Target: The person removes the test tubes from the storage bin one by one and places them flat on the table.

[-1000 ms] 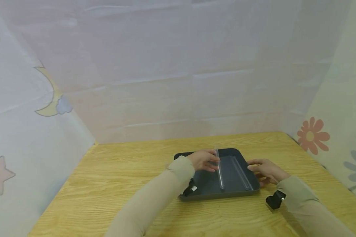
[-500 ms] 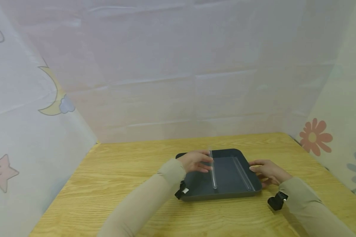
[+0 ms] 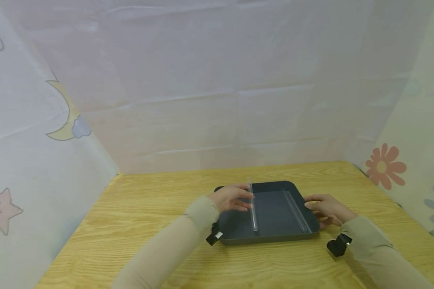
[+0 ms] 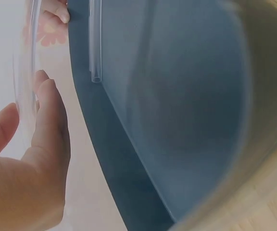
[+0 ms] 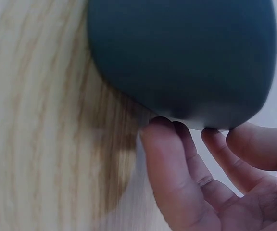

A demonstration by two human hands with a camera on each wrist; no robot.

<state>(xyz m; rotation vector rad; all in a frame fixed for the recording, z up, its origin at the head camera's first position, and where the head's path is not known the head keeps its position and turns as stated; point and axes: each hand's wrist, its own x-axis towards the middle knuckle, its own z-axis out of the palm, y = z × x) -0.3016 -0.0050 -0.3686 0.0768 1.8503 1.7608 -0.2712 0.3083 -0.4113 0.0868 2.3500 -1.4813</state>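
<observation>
Left hand [image 3: 230, 198]: pinches a clear glass rod [image 3: 252, 208] over the dark grey plastic tray [image 3: 275, 237].
Right hand [image 3: 327, 208]: relaxed fingers [image 5: 174, 159] touch the tray's right rim; contact visible in the right wrist view only.
Second clear rod [image 3: 295, 211]: lies inside the tray.

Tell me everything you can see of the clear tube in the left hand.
The clear tube is a long, straight, see-through rod or tube, glass or plastic by its look. The left hand pinches it near its far end, thumb on one side and fingers on the other. Its near end points down into the dark grey tray, far end raised. A second clear tube lies apart, by the tray's right wall.
</observation>
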